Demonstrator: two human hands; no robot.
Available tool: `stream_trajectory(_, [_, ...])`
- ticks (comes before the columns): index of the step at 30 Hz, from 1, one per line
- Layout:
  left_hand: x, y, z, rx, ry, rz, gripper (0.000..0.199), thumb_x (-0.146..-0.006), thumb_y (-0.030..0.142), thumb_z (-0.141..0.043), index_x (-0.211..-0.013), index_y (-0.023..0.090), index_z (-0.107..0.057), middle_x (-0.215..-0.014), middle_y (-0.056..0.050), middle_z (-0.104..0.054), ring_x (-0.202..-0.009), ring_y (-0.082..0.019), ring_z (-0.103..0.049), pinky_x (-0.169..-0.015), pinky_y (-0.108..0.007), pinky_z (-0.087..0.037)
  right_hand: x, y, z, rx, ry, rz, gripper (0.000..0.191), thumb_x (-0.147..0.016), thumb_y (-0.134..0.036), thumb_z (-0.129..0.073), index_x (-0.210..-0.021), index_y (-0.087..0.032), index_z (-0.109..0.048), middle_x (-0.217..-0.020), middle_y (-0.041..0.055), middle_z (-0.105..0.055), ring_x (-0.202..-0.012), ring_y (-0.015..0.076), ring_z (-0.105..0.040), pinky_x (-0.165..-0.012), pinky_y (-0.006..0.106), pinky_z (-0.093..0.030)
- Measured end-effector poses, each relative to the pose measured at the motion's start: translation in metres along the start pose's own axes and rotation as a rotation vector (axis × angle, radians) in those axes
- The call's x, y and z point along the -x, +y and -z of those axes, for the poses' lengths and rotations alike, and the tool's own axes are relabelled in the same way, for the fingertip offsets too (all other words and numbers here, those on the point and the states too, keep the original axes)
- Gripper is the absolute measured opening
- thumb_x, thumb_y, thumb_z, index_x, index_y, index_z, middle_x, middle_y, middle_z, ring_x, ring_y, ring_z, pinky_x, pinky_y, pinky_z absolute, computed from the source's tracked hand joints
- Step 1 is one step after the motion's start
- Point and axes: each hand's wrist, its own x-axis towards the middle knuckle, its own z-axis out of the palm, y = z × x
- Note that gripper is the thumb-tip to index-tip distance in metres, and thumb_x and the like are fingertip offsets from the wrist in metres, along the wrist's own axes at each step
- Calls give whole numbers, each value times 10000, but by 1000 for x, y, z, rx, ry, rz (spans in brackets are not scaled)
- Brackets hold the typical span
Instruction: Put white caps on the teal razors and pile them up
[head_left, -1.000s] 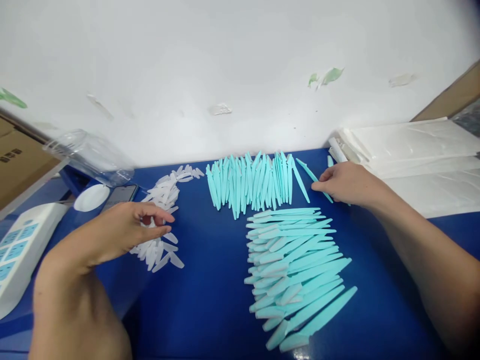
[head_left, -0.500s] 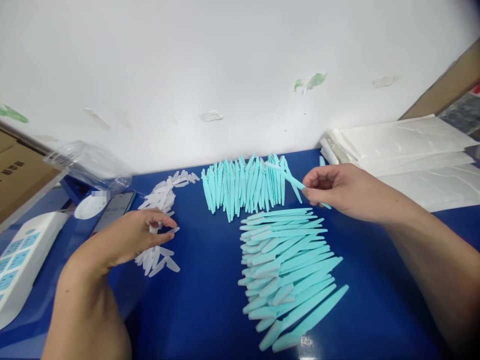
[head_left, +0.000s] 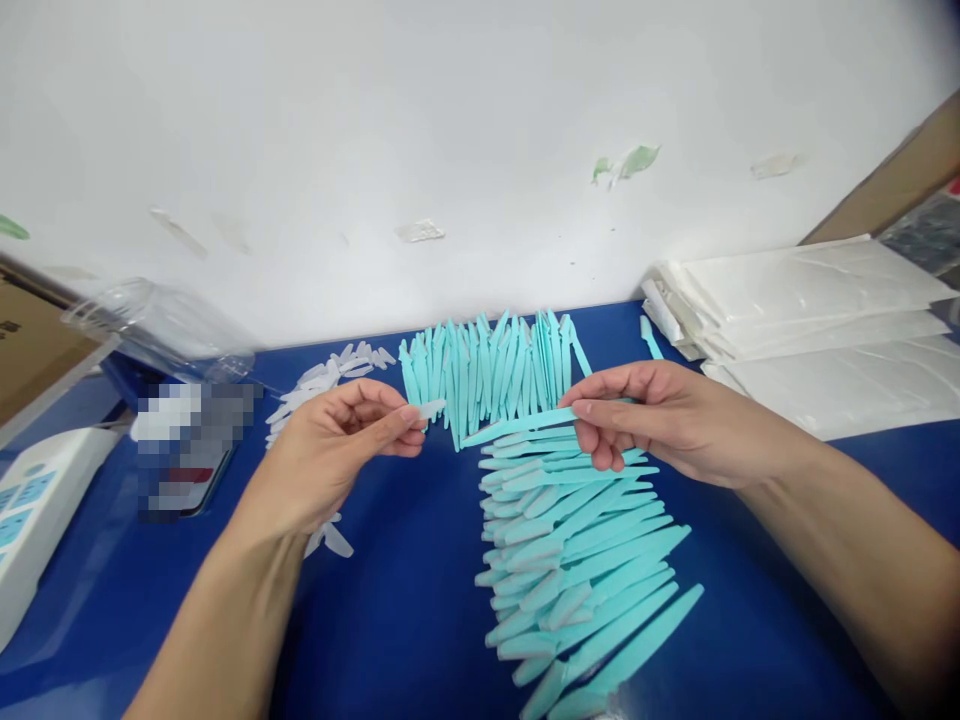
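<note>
My left hand [head_left: 367, 430] pinches a small translucent blade cap [head_left: 431, 408] between thumb and fingertips. Across from it, my right hand [head_left: 637, 415] grips a teal eyebrow razor [head_left: 517, 425], its blade end pointing left towards the cap. A small gap separates the two. Below my right hand lies a long row of capped teal razors [head_left: 585, 560], handles to the right. Behind the held razor, another pile of teal razors [head_left: 487, 365] stretches along the wall side. Loose translucent caps [head_left: 322, 375] are scattered behind my left hand, which partly hides them.
A white power strip [head_left: 45, 510] and a partly blurred phone [head_left: 199, 470] lie at the left, near a clear plastic jar [head_left: 157, 325] on its side. White plastic bags [head_left: 810, 290] are stacked at the right. One razor [head_left: 650, 337] lies apart beside them.
My left hand has moved right with the cap, away from the loose caps. My right hand has come left and down, turning the razor's tip towards the cap.
</note>
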Motion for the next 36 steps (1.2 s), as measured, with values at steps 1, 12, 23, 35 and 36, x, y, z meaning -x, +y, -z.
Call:
stream_trajectory(1, [0, -1, -7, 82, 11, 23, 296, -772, 409, -961, -866, 199, -774, -786, -4, -797, -712, -145, -772, -706, -213, -648, -1, 1, 0, -34, 12, -5, 263, -874, -409, -886, -955, -176, -796, -742, 7, -772, -630, 117, -714, -581, 238, -549])
stream_trajectory(12, [7, -9, -24, 111, -43, 17, 219, -827, 361, -935, -890, 183, -824, -848, -31, -835, -736, -152, -800, -728, -225, -689, -2, 4, 1, -86, 86, -23, 316, -858, -434, -903, -973, -161, -795, -788, 44, -820, -671, 131, -759, -617, 233, -568])
stream_trajectory(23, [11, -8, -44, 104, -124, 14, 207, -849, 356, -914, -884, 186, -802, -814, -18, -820, -737, -153, -785, -737, -243, -673, -2, 4, -3, -26, -5, -35, 246, -891, -387, -872, -988, -175, -793, -823, 35, -803, -730, 153, -744, -665, 287, -564])
stream_trajectory(35, [24, -1, -52, -469, -243, -186, 175, -949, 407, -771, -973, 262, -866, -833, -5, -816, -695, -168, -674, -597, -265, -499, 8, -8, 5, 718, -10, 29, 147, -903, -394, -791, -855, -270, -853, -924, 17, -725, -776, 165, -611, -670, 305, -444])
stream_trajectory(36, [25, -1, -55, -495, -260, -213, 157, -949, 387, -768, -953, 261, -862, -806, -2, -800, -670, -160, -649, -581, -266, -474, 9, -8, 7, 775, -30, 19, 151, -911, -390, -775, -852, -275, -854, -918, 14, -726, -757, 161, -600, -657, 304, -436])
